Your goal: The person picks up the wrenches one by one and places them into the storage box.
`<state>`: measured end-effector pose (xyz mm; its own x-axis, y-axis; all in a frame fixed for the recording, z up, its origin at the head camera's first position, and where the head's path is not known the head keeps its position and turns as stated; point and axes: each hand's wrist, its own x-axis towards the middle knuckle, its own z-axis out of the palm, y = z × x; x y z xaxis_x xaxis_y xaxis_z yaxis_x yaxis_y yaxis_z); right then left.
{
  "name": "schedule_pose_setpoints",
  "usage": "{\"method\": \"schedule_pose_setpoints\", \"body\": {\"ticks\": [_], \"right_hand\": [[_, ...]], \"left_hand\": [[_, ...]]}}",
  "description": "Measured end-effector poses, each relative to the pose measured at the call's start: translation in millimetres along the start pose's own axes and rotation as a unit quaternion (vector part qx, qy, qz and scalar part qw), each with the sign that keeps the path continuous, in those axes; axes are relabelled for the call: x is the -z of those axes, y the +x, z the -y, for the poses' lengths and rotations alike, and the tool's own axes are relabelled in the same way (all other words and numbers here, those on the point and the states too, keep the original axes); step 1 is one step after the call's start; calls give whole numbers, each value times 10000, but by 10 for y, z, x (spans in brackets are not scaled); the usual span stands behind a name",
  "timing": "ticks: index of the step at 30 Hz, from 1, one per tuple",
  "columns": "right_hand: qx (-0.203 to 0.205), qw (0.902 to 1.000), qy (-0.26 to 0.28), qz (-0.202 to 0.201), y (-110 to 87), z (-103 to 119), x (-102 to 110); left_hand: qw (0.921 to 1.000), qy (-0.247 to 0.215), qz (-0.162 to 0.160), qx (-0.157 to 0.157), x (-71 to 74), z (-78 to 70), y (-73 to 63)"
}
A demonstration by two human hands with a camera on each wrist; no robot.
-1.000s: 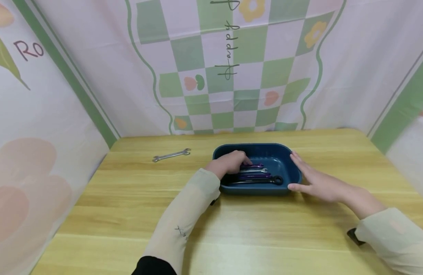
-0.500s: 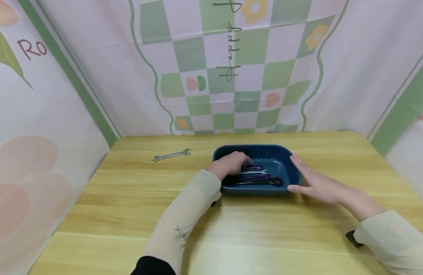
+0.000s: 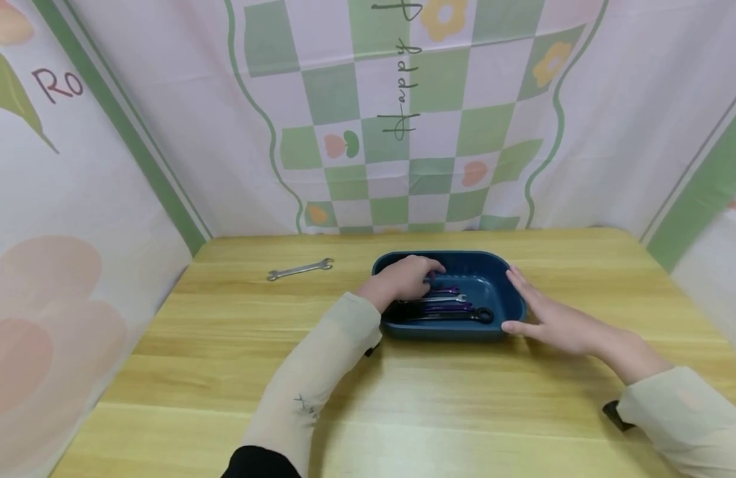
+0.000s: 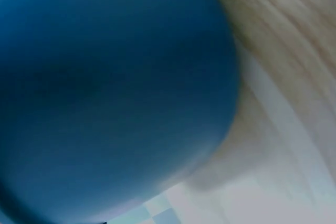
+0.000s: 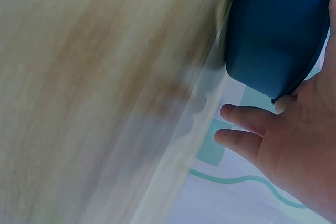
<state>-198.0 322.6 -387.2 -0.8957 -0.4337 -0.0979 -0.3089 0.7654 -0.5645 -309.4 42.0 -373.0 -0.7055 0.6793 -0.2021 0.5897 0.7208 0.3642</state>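
Note:
My left hand (image 3: pixel 406 277) reaches over the left end of a dark blue plastic bin (image 3: pixel 508 315), its fingers parted above the wrenches. Lying side by side inside are a purple wrench (image 3: pixel 452 291), a silver wrench (image 3: pixel 454 299), another purple wrench (image 3: pixel 458 307) and a black ratcheting wrench (image 3: pixel 478 315) with a ring end. The hand and its shadow hide their left ends. At the bin's right end my right hand (image 3: pixel 559 322) touches the rim, thumb and fingers spread. The left wrist view holds mostly the bin's blurred blue outer wall (image 4: pixel 121 87).
A silver open-end wrench (image 3: pixel 300 269) lies on the wooden table (image 3: pixel 463 405), left of the bin. Behind the table's far edge hangs a patterned curtain (image 3: pixel 386 146). More printed cloth (image 3: pixel 63 279) covers the left side.
My left hand has shifted slightly away and up from the nearest purple wrench, which stays in the bin. My right hand keeps its place on the rim.

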Motion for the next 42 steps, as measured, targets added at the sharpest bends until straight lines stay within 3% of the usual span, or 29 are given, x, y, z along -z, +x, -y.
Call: {"method": "schedule_pose_setpoints", "body": {"ticks": [7, 15, 23, 42], "right_hand": [[7, 10000, -5, -30, 2, -43, 4], [48, 10000, 46, 0, 1, -50, -3], [9, 10000, 97, -17, -27, -58, -4], [18, 10000, 36, 8, 10, -4, 3]], "left_hand": [[9991, 68, -238, -351, 48, -31, -56], [9966, -280, -605, -477, 107, 51, -161], [9934, -229, -861, -726, 201, 120, -271], [9824, 75, -1624, -924, 173, 480, -653]]}}
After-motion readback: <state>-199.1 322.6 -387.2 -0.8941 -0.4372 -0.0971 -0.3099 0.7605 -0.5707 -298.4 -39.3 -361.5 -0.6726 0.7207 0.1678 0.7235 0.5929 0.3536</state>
